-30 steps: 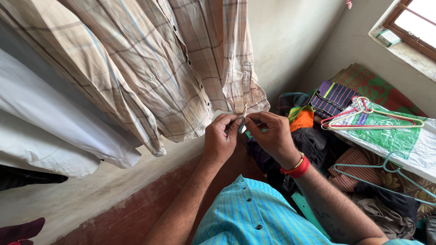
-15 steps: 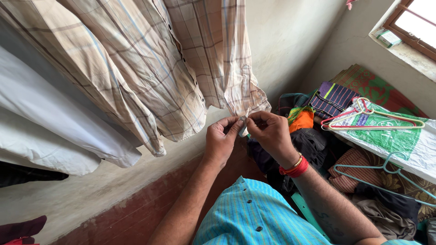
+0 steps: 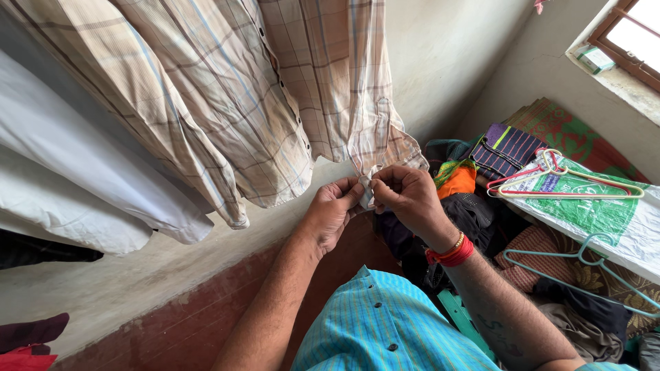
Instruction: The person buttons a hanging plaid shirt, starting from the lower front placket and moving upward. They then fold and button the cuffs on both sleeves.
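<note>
- Wall (image 3: 447, 62): pale plaster, runs behind the whole scene, straight past the grip; a dark reddish band low down, below the hands.
- Checked shirt (image 3: 227, 103): beige w/ brown & blue lines, hangs up and left of the grip, dark buttons down the front. Its sleeve (image 3: 368, 96) drops straight down into the grip.
- White garment (image 3: 75, 178): hangs well left of the grip, half under the checked shirt.
- Clothes pile (image 3: 481, 213): dark, orange & striped pieces, just right of and behind the grip, right wrist over it.
- Green-and-white bag (image 3: 591, 206): flat, well right of the grip, w/ a bundle of hangers (image 3: 557, 175) (red, cream) lying on top. A teal hanger (image 3: 584, 264) lies nearer me, below the bag.
- Window (image 3: 632, 34): top right corner, far from the grip.
- Left hand (image 3: 332, 209): comes up from below, thumb & forefinger pressed together on the sleeve cuff (image 3: 368, 184) from its left side.
- Right hand (image 3: 409, 196): red bangles at the wrist, fingers curled, tips pinching the same cuff from the right. Both hands meet at the cuff, fingertips nearly touching.
- Sleeve cuff: lowest end of the sleeve, sits right between the two pinches, bunched; a pale strip pokes out just below the fingers. Can't tell if a button is in there, too small & covered.
</note>
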